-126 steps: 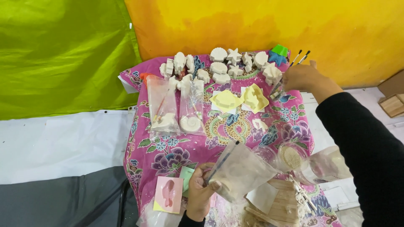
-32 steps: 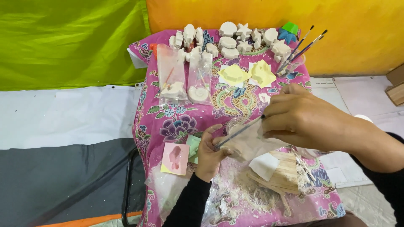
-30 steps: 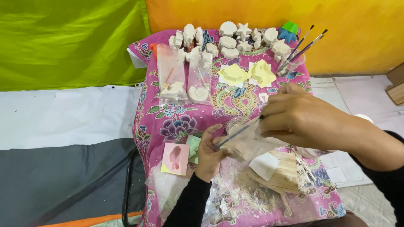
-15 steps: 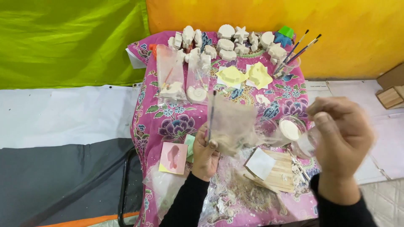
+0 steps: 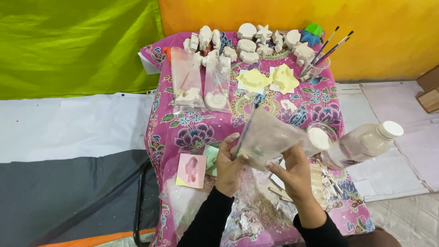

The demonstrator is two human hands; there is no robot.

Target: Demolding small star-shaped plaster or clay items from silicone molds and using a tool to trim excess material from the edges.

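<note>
Above the floral-clothed desk [image 5: 183,132], a clear plastic bag [image 5: 267,137] is held up by 2 hands: the left hand [image 5: 227,167] is clamped on its left edge, the right hand [image 5: 292,171] on its lower right corner.

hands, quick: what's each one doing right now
Left hand: closed on the left edge of the clear plastic bag.
Right hand: closed on the same bag's lower right side.

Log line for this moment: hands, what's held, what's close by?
left hand: gripping clear plastic bag | right hand: gripping same bag | nearby: capped bottle, glass jar, pink mould | surface: floral cloth
</note>
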